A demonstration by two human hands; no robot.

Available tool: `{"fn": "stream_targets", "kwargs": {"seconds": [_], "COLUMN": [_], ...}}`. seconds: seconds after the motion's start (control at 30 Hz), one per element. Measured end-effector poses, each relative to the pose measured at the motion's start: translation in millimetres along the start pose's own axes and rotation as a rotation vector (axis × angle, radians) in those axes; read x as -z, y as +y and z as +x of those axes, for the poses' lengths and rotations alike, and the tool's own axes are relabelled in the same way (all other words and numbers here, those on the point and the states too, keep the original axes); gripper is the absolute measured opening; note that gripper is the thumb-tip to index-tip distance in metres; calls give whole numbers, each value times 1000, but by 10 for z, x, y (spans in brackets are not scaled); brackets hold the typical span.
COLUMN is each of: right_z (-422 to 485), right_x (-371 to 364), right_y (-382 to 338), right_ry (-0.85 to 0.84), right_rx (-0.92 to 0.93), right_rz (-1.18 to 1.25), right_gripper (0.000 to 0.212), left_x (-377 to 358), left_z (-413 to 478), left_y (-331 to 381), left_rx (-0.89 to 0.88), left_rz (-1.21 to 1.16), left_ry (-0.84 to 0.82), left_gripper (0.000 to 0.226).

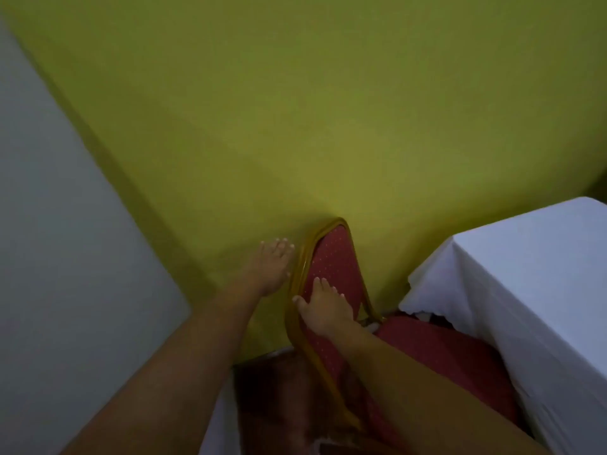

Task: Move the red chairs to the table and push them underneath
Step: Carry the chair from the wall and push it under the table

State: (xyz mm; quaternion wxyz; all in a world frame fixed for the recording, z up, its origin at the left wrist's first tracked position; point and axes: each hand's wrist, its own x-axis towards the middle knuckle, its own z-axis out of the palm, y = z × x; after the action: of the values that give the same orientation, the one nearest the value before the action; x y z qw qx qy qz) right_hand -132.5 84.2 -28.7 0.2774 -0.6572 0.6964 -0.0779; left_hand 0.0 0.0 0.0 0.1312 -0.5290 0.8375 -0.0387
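Red chair (331, 264): dotted backrest in a gold frame, against the yellow-green wall (295, 110).
Right hand (323, 307): grip closed on the backrest's top edge.
Left hand (271, 269): open — fingers spread, just left of that grip.
Counter (542, 274): white-clothed, right of the grip — chair seat partly under its cloth.

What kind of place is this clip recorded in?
Probably a banquet or function room, indoors. A red padded chair with a gold frame stands by a table under a white cloth, against a yellow-green wall.
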Motion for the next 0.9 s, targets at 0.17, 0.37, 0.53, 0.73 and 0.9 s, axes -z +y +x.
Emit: {"fn": "stream_targets", "kwargs": {"seconds": [0.17,0.37,0.53,0.73,0.9], "right_z": [216,480,752,745,751], "right_x": [-112,-218,-216,-314,-280], "right_y": [-157,-295,-436,-399,-362], "right_ry": [53,181,275,294,231], "right_rx": [-72,-227,-340,-381,-413], "right_rz": [133,232,269,304,384], "right_gripper": [83,91,89,85,90], "left_x": [-40,-14,125,57,-106], "left_z": [385,876,1320,1639,1777], "left_y": [-38,-300,-319,-299,-389], "left_rx": [-123,-355,-607,-818,-851], "left_rz": [-5,76,160,130,-47], "left_ry": [20,78,186,236,262], "left_gripper": [72,93,77,54,57]}}
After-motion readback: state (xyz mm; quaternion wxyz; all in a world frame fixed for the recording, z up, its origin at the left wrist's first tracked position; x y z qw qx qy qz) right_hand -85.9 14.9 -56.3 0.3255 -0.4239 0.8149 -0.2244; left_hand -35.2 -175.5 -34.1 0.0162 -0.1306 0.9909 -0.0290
